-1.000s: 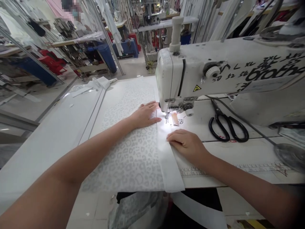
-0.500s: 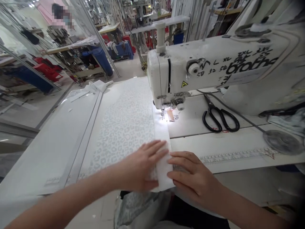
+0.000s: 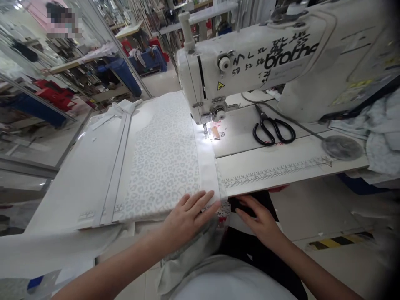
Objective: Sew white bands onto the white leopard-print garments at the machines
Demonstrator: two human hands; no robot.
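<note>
The open, flat left hand [image 3: 187, 218] presses the leopard-print fabric [image 3: 162, 166] in front of the sewing machine [image 3: 250, 62], seemingly to keep it smooth. The right hand [image 3: 259, 221] hangs open, holding nothing.

A long, pale grey leopard-print fabric panel [image 3: 164, 162], with a plain white strip [image 3: 206, 166] along its right edge, lies flat on the white worktop [image 3: 71, 187], its far end reaching the steel presser foot [image 3: 205, 130].
</note>
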